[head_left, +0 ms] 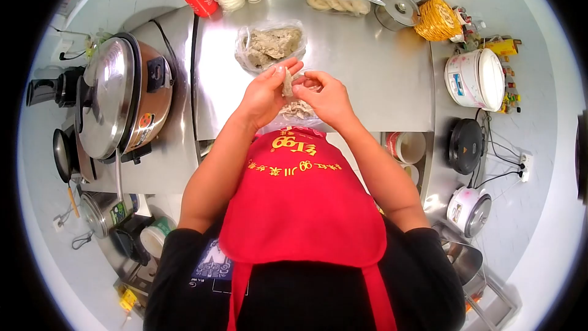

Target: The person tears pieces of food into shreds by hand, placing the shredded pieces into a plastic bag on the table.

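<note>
From the head view, we have our left hand (262, 93) part open over the steel table (373, 79), its fingers long and lightly bent, with a pale strip (288, 83) held upright at the thumb. Our right hand (331, 99) is curled beside it, thumb and forefinger drawn close at the strip's edge; we cannot tell whether they have a grip on it.

Just beneath the hands, nearer the apron (300, 214), pale shreds (297, 110) lie on clear plastic (269, 125). Beyond the hands, a greyish mass (272, 46) sits in an open plastic bag (242, 40).

The step looks to us like pulling the strip apart by hand. To do it well, we would steady the strip lightly with the left thumb, pinch only a narrow edge with the right, and draw it away along the grain, if there is one. Working low over the shreds should catch loose bits; squeezing hard could crush the strip.
</note>
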Demonstrator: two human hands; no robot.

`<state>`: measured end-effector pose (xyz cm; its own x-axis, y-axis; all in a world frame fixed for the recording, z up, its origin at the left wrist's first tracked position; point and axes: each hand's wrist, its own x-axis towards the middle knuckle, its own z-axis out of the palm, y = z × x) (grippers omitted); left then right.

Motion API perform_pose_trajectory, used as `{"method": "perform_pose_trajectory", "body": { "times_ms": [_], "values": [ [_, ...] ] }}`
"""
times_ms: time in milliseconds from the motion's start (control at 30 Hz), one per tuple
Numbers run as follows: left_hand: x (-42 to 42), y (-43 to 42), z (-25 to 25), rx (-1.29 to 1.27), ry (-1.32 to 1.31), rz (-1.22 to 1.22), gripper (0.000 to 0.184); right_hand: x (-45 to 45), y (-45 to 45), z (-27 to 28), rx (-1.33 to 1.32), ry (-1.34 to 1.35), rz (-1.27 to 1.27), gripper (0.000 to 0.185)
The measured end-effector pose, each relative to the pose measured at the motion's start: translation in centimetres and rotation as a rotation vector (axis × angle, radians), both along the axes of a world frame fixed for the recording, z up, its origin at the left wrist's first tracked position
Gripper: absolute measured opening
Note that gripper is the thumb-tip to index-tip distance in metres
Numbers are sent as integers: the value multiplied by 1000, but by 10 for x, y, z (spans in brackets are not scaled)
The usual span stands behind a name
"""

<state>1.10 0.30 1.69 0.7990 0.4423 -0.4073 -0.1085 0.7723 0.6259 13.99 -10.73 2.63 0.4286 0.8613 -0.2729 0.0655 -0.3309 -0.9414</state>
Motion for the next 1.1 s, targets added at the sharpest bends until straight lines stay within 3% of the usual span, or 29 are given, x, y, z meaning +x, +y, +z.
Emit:
{"method": "perform_pose_trajectory", "body": {
  "times_ms": [67, 100, 167, 300, 367, 467, 667, 800, 867, 1100],
  "values": [
    [1, 0, 4, -38, -2, 7, 48, -5, 2, 11, 45, -278, -68, 27],
    [1, -1, 5, -37, -1, 11, 48, -5, 4, 7, 45, -276, -64, 27],
    [2, -2, 6, -43, 1, -43, 49, -3, 9, -5, 64, 163, -47, 23],
    [4, -5, 11, -4, 37, -10, 50, 2, 17, -1, -1, 263, -56, 19],
    [0, -2, 13, 365, 309, -111, 40, 4, 17, -4, 41, 188, -68, 15],
    [-3, 4, 7, 493, 343, -123, 26, 5, 17, -11, 13, 147, -63, 12],
    [7, -8, 0, 691, 443, 59, 19, 5, 22, -8, 23, 6, -119, 9],
    [8, -13, -1, 637, 364, 137, 21, 8, 18, -11, 59, 102, -207, 9],
    [5, -9, -1, 486, 301, 189, 20, 12, 13, -19, 42, 228, -258, 8],
    [-4, 4, 5, 268, 162, 237, 20, 21, -5, -44, -2, 111, -283, 7]
  ]
}}
